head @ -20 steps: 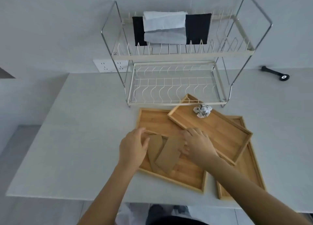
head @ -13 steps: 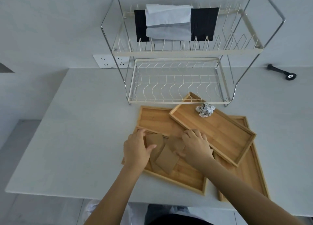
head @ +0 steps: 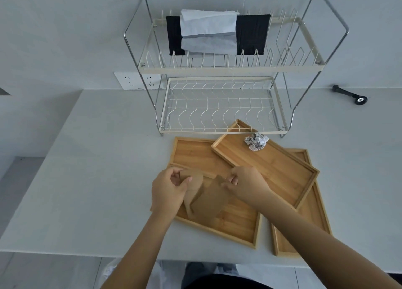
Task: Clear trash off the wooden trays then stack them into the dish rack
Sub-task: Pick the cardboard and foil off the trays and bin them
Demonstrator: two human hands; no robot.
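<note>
Three wooden trays lie overlapping in front of the dish rack (head: 219, 132): a near-left tray (head: 237, 225), a top tray (head: 280, 171) resting across the others, and a right tray (head: 313, 223) mostly under it. A crumpled paper ball (head: 256, 141) sits in the top tray's far end. My left hand (head: 168, 190) pinches one brown cardboard piece (head: 193, 180). My right hand (head: 247, 184) pinches a second brown cardboard piece (head: 208, 199). Both pieces are lifted just above the near-left tray.
The two-tier wire rack carries a black cloth (head: 252, 34) and a white cloth (head: 208, 32) on its upper tier. A black tool (head: 350, 94) lies at the far right of the white table (head: 97, 158). A wall socket (head: 137, 81) sits behind the rack.
Both hands went from pressing on the cardboard pieces to pinching them and raising them off the near-left tray. The view has shifted slightly.
</note>
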